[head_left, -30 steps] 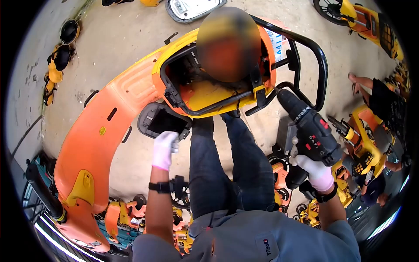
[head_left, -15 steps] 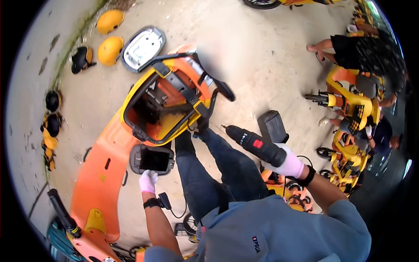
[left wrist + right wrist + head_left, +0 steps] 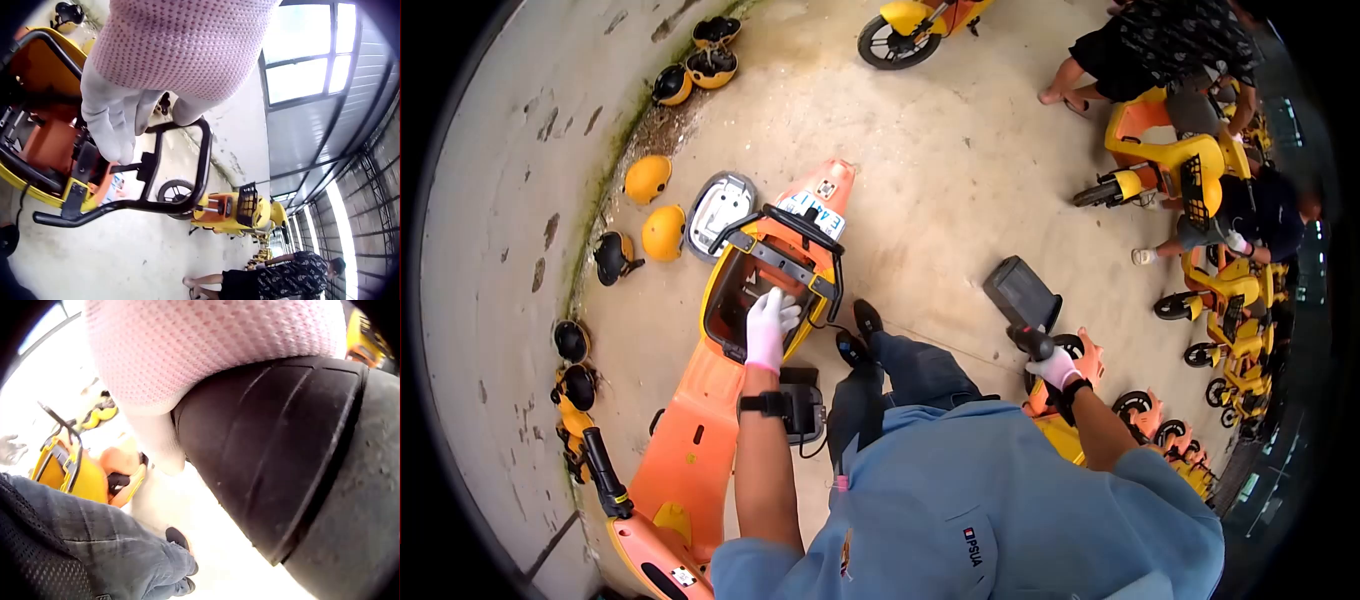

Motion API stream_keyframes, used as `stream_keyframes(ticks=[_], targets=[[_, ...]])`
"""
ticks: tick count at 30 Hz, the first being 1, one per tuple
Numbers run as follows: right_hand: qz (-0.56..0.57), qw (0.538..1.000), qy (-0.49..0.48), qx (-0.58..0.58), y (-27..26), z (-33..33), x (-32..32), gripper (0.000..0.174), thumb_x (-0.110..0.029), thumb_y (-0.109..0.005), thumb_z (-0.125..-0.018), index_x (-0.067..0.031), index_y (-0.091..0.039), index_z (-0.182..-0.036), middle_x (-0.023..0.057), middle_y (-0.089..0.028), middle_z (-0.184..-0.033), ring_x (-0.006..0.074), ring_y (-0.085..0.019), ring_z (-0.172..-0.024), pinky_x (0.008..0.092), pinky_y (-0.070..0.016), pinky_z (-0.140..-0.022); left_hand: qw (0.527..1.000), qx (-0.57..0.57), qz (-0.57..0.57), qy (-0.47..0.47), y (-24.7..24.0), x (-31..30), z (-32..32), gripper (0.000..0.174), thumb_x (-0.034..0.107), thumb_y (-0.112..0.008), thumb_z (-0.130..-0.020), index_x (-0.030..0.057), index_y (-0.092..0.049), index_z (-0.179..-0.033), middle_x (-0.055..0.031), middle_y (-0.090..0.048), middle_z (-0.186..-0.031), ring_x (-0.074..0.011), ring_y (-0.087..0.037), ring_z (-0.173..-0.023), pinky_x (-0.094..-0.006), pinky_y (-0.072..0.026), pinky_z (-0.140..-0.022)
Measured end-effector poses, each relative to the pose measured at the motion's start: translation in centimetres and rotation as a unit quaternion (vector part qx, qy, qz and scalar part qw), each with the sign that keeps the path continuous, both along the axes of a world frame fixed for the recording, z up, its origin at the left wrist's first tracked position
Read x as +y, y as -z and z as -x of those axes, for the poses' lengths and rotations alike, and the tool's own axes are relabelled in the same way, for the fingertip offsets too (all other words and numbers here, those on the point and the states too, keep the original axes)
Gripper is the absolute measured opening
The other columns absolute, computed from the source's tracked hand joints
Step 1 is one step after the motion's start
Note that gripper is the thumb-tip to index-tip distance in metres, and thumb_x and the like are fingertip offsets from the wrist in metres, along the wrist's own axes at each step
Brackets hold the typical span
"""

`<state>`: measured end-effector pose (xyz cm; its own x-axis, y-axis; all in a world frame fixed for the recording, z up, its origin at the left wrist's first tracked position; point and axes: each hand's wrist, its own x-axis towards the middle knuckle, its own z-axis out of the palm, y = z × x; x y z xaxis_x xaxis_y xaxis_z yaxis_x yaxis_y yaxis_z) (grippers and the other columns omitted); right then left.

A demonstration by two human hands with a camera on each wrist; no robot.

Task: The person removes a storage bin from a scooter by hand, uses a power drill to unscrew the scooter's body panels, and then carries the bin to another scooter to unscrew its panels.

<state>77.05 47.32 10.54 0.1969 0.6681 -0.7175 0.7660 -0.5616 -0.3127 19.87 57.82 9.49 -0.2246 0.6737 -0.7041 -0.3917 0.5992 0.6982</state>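
Observation:
An orange and yellow electric scooter (image 3: 705,385) stands at left, its under-seat compartment (image 3: 725,305) open below a black tail rack (image 3: 800,222). My gloved left hand (image 3: 768,325) is over this compartment, fingers loosely bent with nothing between them. In the left wrist view, the same hand (image 3: 140,87) overlaps the rack's bar. Out to the right, my gloved right hand (image 3: 1058,368) grips a black power drill (image 3: 1032,342), much of it hidden by foreshortening. A black, seamed surface (image 3: 269,431) fills the right wrist view beside the hand; I cannot tell what it is.
A black box (image 3: 1022,293) lies on the concrete floor. A grey-white lid-like panel (image 3: 720,215) and several yellow helmets (image 3: 663,232) lie along the left wall. Parked scooters (image 3: 1200,280) and two other people (image 3: 1165,45) are at right. A dark panel (image 3: 805,412) hangs beside the scooter.
My left hand has moved from the dark panel beside the scooter to over the open compartment. The right hand has lowered and drawn outward with the drill. The head view has swung right.

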Motion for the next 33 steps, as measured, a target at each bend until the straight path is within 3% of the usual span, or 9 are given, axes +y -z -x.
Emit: stream_keyframes(ticks=[7, 10, 15, 16, 18, 25, 26, 30, 33], targets=[[0.058, 0.98, 0.187, -0.045, 0.9, -4.1, -10.0, 0.03, -0.019, -0.076, -0.065, 0.0014, -0.069, -0.086, 0.0134, -0.07, -0.079, 0.0256, -0.069, -0.071, 0.035, -0.0529, -0.066, 0.997, -0.043, -0.064, 0.03, 1.0, 5.8, -2.7, 0.041, 0.037, -0.056, -0.101, -0.0014, -0.057, -0.115, -0.0018, -0.058, -0.087, -0.0071, -0.053, -0.068, -0.0219, -0.0445, -0.058], [0.027, 0.986, 0.159, -0.047, 4.0, -6.5, -13.3, 0.036, -0.019, -0.078, -0.064, 0.0027, -0.069, -0.09, 0.0149, -0.07, -0.081, 0.0295, -0.069, -0.079, 0.0364, -0.0533, -0.072, 0.999, -0.011, -0.037, -0.002, -0.4, 8.0, -3.8, 0.036, 0.036, -0.056, -0.101, 0.0019, -0.056, -0.112, 0.0032, -0.051, -0.08, -0.0039, -0.043, -0.06, -0.0204, -0.035, -0.05], [0.044, 0.992, 0.118, -0.024, 6.4, -8.7, -11.5, 0.038, -0.02, -0.079, -0.064, 0.0036, -0.069, -0.093, 0.0125, -0.069, -0.076, 0.0277, -0.068, -0.073, 0.0361, -0.0538, -0.069, 0.997, 0.061, -0.04, -0.009, 1.3, 11.5, -3.7, 0.038, 0.039, -0.051, -0.101, 0.0042, -0.059, -0.114, -0.0042, -0.064, -0.094, -0.0137, -0.06, -0.078, -0.028, -0.0475, -0.066], [0.056, 0.981, 0.182, 0.029, 5.3, -8.4, -9.7, 0.04, -0.021, -0.079, -0.063, 0.0027, -0.07, -0.094, 0.0121, -0.069, -0.076, 0.0273, -0.068, -0.074, 0.0355, -0.0536, -0.07, 0.996, 0.057, -0.062, -0.016, 1.6, 12.1, -3.8, 0.041, 0.042, -0.05, -0.101, 0.0056, -0.059, -0.118, -0.0074, -0.068, -0.101, -0.0173, -0.065, -0.088, -0.0304, -0.0514, -0.076], [0.078, 0.964, 0.239, 0.085, 4.5, -9.2, -5.8, 0.04, -0.024, -0.078, -0.065, 0.0015, -0.07, -0.096, 0.0127, -0.069, -0.078, 0.0267, -0.068, -0.077, 0.0358, -0.0534, -0.071, 0.994, 0.068, -0.034, -0.083, 2.4, 13.0, -4.2, 0.039, 0.04, -0.047, -0.102, 0.0059, -0.058, -0.118, -0.009, -0.069, -0.096, -0.0199, -0.066, -0.077, -0.0317, -0.0533, -0.066], [0.134, 0.976, -0.14, -0.095, 7.9, -19.0, 12.3, 0.044, -0.042, -0.068, -0.083, -0.0003, -0.069, -0.097, 0.0198, -0.072, -0.093, 0.0243, -0.069, -0.093, 0.0415, -0.053, -0.08, 0.956, 0.072, -0.001, -0.283, 1.7, 13.8, -7.5, 0.037, 0.042, -0.04, -0.106, 0.0085, -0.05, -0.095, -0.0006, -0.047, -0.067, -0.0149, -0.048, -0.052, -0.0337, -0.0467, -0.048], [0.126, 0.983, -0.107, -0.08, 6.3, -18.9, 16.4, 0.033, -0.028, -0.068, -0.079, 0.0011, -0.069, -0.094, 0.0189, -0.072, -0.086, 0.0265, -0.069, -0.084, 0.0405, -0.0528, -0.074, 0.951, 0.088, 0.014, -0.295, 1.9, 13.8, -7.5, 0.039, 0.044, -0.04, -0.105, 0.0071, -0.051, -0.097, -0.0003, -0.046, -0.068, -0.0135, -0.047, -0.051, -0.0316, -0.0456, -0.046], [0.124, 0.983, -0.098, -0.095, 6.9, -22.5, 32.0, 0.026, -0.011, -0.068, -0.071, -0.0012, -0.069, -0.095, 0.0145, -0.069, -0.073, 0.0253, -0.068, -0.066, 0.0348, -0.0526, -0.062, 0.918, 0.08, 0.075, -0.382, 1.7, 14.6, -8.0, 0.052, 0.056, -0.038, -0.102, 0.0069, -0.052, -0.092, 0.0019, -0.042, -0.062, -0.0116, -0.042, -0.045, -0.0281, -0.0377, -0.04], [0.046, 0.972, -0.194, -0.127, 4.3, -19.3, 43.8, 0.025, -0.01, -0.068, -0.071, -0.0007, -0.069, -0.093, 0.0128, -0.069, -0.072, 0.0241, -0.068, -0.066, 0.0353, -0.0533, -0.062, 0.893, 0.101, 0.106, -0.425, 2.0, 15.3, -8.3, 0.061, 0.064, -0.036, -0.1, 0.0097, -0.051, -0.077, 0.0034, -0.037, -0.053, -0.0106, -0.034, -0.039, -0.0274, -0.0307, -0.035]])
